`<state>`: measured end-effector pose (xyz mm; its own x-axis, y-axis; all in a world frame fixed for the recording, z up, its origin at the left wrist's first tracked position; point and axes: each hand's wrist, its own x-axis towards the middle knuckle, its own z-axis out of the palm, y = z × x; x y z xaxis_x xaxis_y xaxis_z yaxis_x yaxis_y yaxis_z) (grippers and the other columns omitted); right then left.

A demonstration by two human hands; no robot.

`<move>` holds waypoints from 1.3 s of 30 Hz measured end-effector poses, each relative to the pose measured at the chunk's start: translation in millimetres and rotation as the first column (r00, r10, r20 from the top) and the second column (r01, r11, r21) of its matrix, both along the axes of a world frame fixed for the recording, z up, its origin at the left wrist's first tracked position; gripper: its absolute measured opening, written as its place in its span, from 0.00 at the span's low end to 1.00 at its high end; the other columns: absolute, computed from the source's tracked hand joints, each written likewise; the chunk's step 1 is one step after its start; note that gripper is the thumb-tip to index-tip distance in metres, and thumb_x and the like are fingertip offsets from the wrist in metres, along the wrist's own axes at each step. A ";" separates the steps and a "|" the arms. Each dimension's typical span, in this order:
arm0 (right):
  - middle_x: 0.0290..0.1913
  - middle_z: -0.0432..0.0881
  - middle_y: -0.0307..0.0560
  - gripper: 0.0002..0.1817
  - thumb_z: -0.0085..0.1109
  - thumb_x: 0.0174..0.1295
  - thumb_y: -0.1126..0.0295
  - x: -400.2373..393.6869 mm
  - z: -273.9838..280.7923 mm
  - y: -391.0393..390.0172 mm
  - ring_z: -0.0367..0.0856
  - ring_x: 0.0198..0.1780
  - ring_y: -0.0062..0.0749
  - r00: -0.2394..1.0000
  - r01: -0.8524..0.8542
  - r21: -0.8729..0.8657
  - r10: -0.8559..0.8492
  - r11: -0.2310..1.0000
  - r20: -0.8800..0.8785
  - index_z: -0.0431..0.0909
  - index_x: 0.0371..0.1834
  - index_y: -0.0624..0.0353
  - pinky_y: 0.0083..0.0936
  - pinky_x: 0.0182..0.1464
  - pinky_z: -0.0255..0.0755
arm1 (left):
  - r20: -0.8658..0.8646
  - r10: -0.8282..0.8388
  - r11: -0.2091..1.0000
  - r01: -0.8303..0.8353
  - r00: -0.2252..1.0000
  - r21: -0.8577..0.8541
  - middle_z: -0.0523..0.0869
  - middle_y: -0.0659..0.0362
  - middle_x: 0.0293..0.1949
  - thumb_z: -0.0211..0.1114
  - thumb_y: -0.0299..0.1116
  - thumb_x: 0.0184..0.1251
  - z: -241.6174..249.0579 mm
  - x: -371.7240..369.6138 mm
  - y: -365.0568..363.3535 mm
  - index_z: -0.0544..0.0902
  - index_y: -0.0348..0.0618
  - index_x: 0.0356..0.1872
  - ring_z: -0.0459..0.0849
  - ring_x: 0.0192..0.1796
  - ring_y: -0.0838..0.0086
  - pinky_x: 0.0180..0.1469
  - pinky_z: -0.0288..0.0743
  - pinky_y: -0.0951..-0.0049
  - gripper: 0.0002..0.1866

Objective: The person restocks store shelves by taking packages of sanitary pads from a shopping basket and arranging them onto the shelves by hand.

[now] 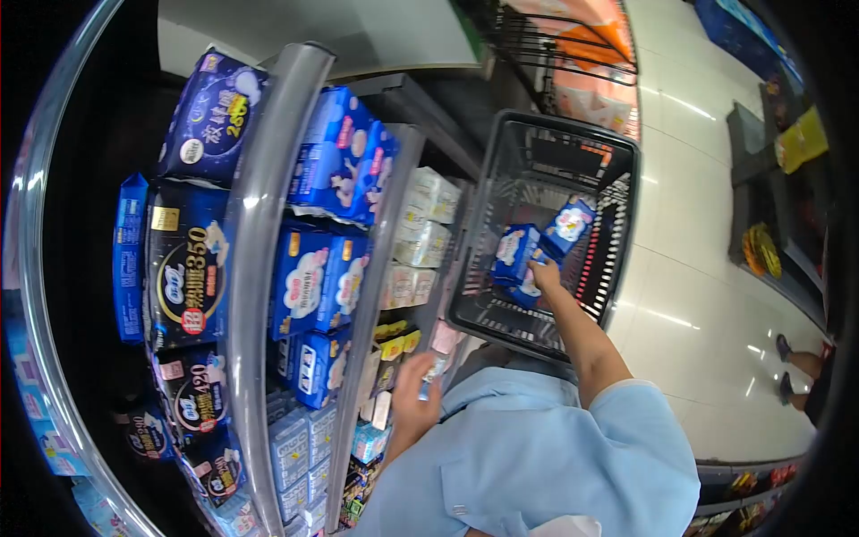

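A black plastic shopping basket point(547, 121) stands in front of me with several blue packs of sanitary pads inside. My right hand point(544, 276) reaches down into it, fingers closed at the edge of a blue sanitary pad pack point(516, 254). Another blue pack point(570, 224) lies tilted to the right of that hand, and part of one more shows beneath. Close to the shelf edge, my left hand point(415, 403) is closed around a small pale, bluish packet point(433, 376), whose kind I cannot make out.
On the left, shelves hold dark sanitary pad packs point(190, 268), blue packs point(313, 277) and white packs point(425, 215) behind clear rails point(268, 224). A wire rack point(573, 40) stands beyond the basket. To the right, a tiled aisle point(680, 224) runs past more shelving; another person's feet point(785, 367) show there.
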<state>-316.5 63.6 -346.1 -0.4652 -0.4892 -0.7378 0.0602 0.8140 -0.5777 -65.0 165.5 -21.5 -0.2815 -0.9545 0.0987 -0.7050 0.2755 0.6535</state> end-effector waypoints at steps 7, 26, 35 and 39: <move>0.63 0.64 0.66 0.53 0.72 0.38 0.49 24.3 -3.3 -33.9 0.67 0.62 0.55 0.989 -0.143 0.062 0.145 0.988 -0.030 0.57 0.64 0.69 0.34 0.63 0.62 | 0.097 0.019 0.972 -0.041 0.995 0.232 0.78 0.55 0.51 0.60 0.30 0.61 6.0 14.8 -7.6 0.76 0.44 0.52 0.78 0.52 0.60 0.53 0.72 0.65 0.17; 0.52 0.75 0.46 0.26 0.60 0.56 0.74 11.8 232.2 80.4 0.75 0.52 0.32 0.552 0.057 -0.380 0.288 0.923 0.783 0.64 0.59 0.62 0.29 0.54 0.70 | -0.291 0.279 0.845 -0.090 0.915 0.527 0.73 0.44 0.58 0.67 0.44 0.60 -15.9 -17.6 -12.1 0.58 0.37 0.67 0.74 0.59 0.62 0.57 0.70 0.64 0.40; 0.56 0.71 0.48 0.32 0.60 0.59 0.71 59.3 295.2 92.3 0.71 0.57 0.30 0.335 -0.347 -0.715 0.793 0.606 0.509 0.57 0.66 0.62 0.27 0.59 0.65 | -0.216 0.476 0.865 -0.409 0.852 0.292 0.78 0.39 0.50 0.70 0.47 0.50 37.0 4.7 26.6 0.62 0.31 0.62 0.80 0.52 0.58 0.53 0.72 0.67 0.43; 0.50 0.74 0.43 0.28 0.57 0.61 0.66 58.6 286.3 101.8 0.76 0.46 0.26 0.326 -0.384 -0.710 0.806 0.590 0.494 0.61 0.64 0.58 0.23 0.47 0.71 | 0.015 0.674 0.732 -0.670 0.739 0.126 0.78 0.36 0.49 0.68 0.44 0.52 99.9 24.3 48.2 0.63 0.30 0.62 0.80 0.51 0.54 0.53 0.72 0.67 0.40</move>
